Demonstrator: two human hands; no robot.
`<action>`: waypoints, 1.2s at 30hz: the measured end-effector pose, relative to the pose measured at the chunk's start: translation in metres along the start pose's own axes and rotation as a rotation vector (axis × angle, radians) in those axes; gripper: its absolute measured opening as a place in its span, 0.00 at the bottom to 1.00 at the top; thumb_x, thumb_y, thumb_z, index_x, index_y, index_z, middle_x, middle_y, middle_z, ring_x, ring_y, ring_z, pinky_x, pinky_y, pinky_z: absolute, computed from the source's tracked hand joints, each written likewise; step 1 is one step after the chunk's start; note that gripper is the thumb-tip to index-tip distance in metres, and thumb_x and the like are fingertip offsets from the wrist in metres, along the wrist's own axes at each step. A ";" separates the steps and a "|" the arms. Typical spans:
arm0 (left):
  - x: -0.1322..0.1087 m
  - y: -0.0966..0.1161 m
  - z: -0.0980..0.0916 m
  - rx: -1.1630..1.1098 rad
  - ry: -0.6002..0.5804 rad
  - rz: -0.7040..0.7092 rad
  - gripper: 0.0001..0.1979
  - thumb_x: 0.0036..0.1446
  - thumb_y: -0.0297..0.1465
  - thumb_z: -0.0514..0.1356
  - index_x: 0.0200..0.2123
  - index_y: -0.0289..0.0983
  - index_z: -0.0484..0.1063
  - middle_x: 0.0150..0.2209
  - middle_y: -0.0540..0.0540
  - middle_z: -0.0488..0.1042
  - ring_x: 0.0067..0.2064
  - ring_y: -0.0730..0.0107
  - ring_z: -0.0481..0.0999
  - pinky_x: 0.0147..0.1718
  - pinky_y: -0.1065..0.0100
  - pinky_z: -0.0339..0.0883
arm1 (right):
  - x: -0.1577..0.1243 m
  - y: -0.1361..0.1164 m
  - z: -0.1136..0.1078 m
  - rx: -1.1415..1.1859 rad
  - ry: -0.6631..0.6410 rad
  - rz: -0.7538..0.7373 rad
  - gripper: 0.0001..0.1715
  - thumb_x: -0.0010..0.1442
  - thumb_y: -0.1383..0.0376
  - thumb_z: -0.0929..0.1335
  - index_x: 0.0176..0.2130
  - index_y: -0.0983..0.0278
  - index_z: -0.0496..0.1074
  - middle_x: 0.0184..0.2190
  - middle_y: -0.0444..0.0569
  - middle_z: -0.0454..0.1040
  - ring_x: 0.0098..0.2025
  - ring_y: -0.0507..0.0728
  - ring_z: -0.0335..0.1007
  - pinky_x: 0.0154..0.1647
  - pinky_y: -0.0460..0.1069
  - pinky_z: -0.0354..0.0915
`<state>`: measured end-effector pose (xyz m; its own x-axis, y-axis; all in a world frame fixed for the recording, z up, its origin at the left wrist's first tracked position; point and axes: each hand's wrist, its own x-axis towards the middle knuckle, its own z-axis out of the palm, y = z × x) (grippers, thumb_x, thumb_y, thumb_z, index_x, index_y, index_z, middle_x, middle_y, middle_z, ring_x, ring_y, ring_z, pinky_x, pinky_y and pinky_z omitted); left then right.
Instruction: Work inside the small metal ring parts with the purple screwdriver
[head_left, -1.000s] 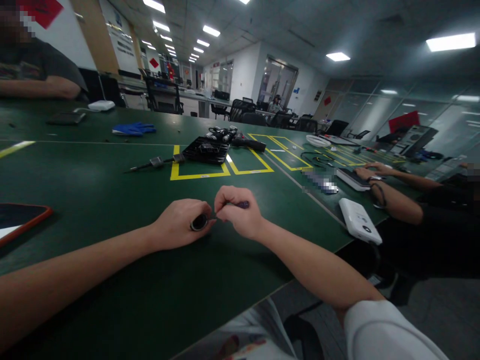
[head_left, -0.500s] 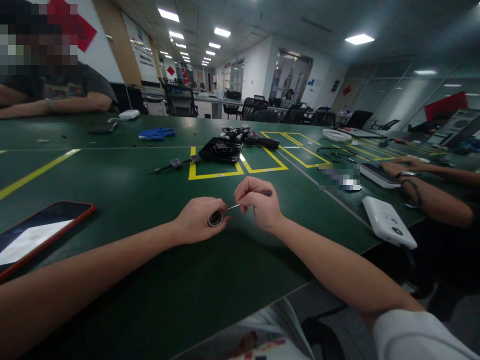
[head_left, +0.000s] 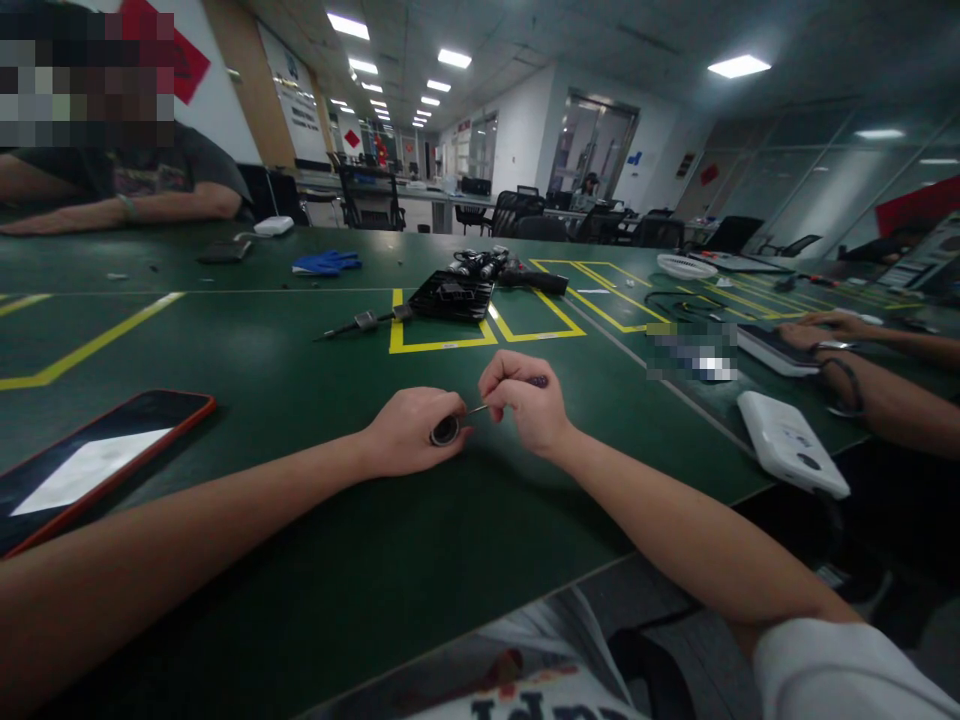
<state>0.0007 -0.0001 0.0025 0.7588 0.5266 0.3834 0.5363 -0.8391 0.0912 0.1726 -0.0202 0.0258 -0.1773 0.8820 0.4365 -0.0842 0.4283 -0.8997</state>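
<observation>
My left hand [head_left: 411, 432] is closed around a small dark round part with a ring-shaped metallic rim [head_left: 445, 431], its hollow end facing me. Most of that part is hidden by the fingers. My right hand [head_left: 529, 402] grips a screwdriver [head_left: 537, 381] by its dark handle. The thin metal shaft points left and its tip reaches the side of the round part, by my left fingertips. Whether the tip sits in a screw is too small to tell. Both hands are just above the green table [head_left: 390, 560].
A phone in a red case [head_left: 105, 460] lies at left. Ahead are a black tray [head_left: 452, 297] with metal parts, a black-handled tool [head_left: 544, 281], a cable with grey blocks [head_left: 365, 320] and blue gloves [head_left: 327, 263]. A white device [head_left: 793, 445] and a co-worker's arm [head_left: 885, 385] are at right.
The view has shifted slightly, so the table items sit a little further right. Both hands keep their grips, and the screwdriver's tip stays at the round part.
</observation>
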 end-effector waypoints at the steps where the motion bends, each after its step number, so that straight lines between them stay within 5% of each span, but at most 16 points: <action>1: 0.000 0.000 0.000 0.001 -0.004 0.000 0.08 0.55 0.34 0.54 0.29 0.34 0.65 0.25 0.49 0.68 0.26 0.72 0.68 0.25 0.72 0.58 | 0.001 0.002 0.000 0.013 0.010 0.012 0.07 0.37 0.73 0.61 0.15 0.64 0.63 0.11 0.39 0.60 0.14 0.48 0.54 0.14 0.44 0.51; 12: 0.000 0.001 0.000 -0.009 0.003 -0.012 0.08 0.55 0.34 0.54 0.30 0.34 0.65 0.26 0.49 0.69 0.27 0.72 0.68 0.26 0.72 0.59 | 0.000 0.008 -0.001 0.102 0.073 0.050 0.07 0.38 0.74 0.61 0.16 0.64 0.63 0.12 0.39 0.60 0.14 0.48 0.54 0.13 0.44 0.51; 18: 0.000 -0.001 0.002 -0.017 0.033 0.028 0.09 0.55 0.35 0.54 0.29 0.34 0.64 0.25 0.49 0.69 0.25 0.72 0.68 0.25 0.72 0.58 | -0.008 -0.004 -0.001 -0.149 -0.053 -0.170 0.07 0.38 0.74 0.63 0.14 0.64 0.63 0.15 0.41 0.61 0.21 0.49 0.56 0.21 0.46 0.53; 27: 0.000 -0.002 0.003 -0.001 -0.011 0.013 0.08 0.54 0.34 0.56 0.29 0.35 0.64 0.25 0.50 0.68 0.26 0.73 0.67 0.25 0.72 0.58 | 0.004 0.015 -0.003 0.089 -0.001 0.048 0.08 0.38 0.75 0.61 0.16 0.64 0.63 0.12 0.39 0.60 0.14 0.48 0.55 0.12 0.44 0.50; 36: 0.000 0.000 0.001 -0.002 -0.010 -0.006 0.09 0.55 0.34 0.54 0.29 0.34 0.64 0.25 0.50 0.68 0.25 0.73 0.68 0.25 0.73 0.58 | -0.003 0.008 -0.006 0.106 -0.049 -0.072 0.06 0.40 0.74 0.62 0.18 0.64 0.64 0.16 0.40 0.61 0.17 0.48 0.55 0.16 0.44 0.50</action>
<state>0.0008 0.0003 0.0018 0.7591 0.5332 0.3734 0.5403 -0.8360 0.0953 0.1781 -0.0181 0.0173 -0.2144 0.8383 0.5014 -0.2011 0.4644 -0.8625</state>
